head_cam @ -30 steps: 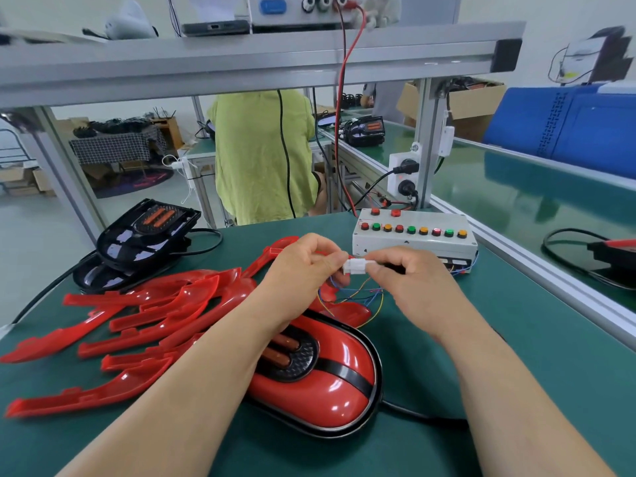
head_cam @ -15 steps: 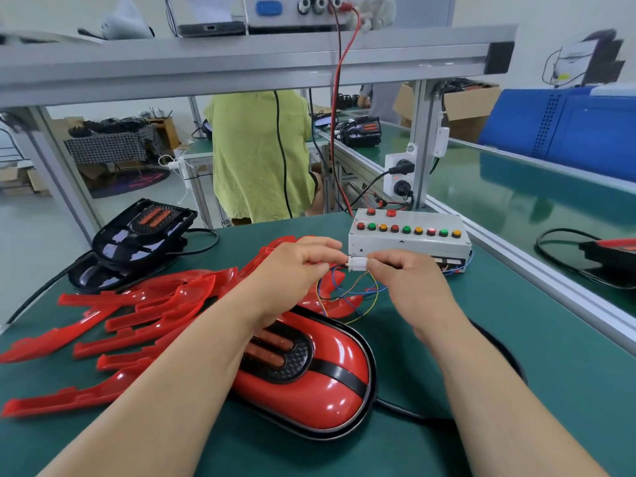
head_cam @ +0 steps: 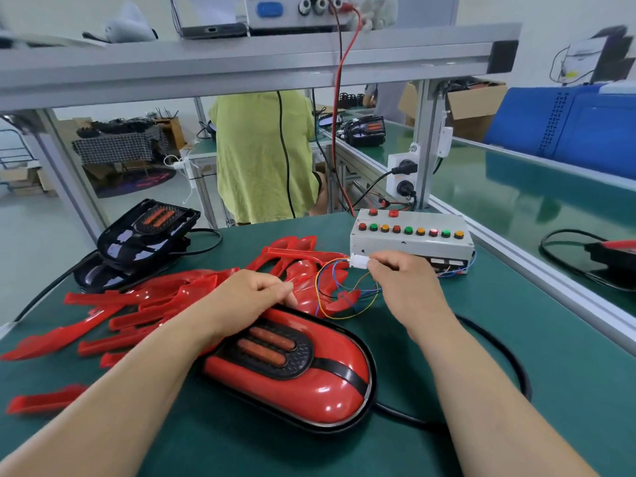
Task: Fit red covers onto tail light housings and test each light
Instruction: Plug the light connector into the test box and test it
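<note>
A tail light (head_cam: 309, 383) with its red cover fitted lies in front of me on the green mat. My right hand (head_cam: 406, 284) pinches a white connector (head_cam: 358, 261) with coloured wires looping down from it, just in front of the grey test box (head_cam: 409, 242) with its row of coloured buttons. My left hand (head_cam: 251, 294) sits over the light's far end, fingers curled and thumb against the forefinger; I cannot see anything between them. Several loose red covers (head_cam: 165, 301) are spread to the left. Two black housings (head_cam: 144, 232) are stacked at the back left.
A thick black cable (head_cam: 509, 359) curves from the light round my right forearm. A metal post (head_cam: 426, 142) carrying sockets rises behind the test box. A green conveyor (head_cam: 550, 201) runs along the right. A person in a green shirt (head_cam: 261, 153) stands beyond the bench.
My left hand has let go of the connector and dropped back left onto the light's far end. My right hand still holds the connector near the test box.
</note>
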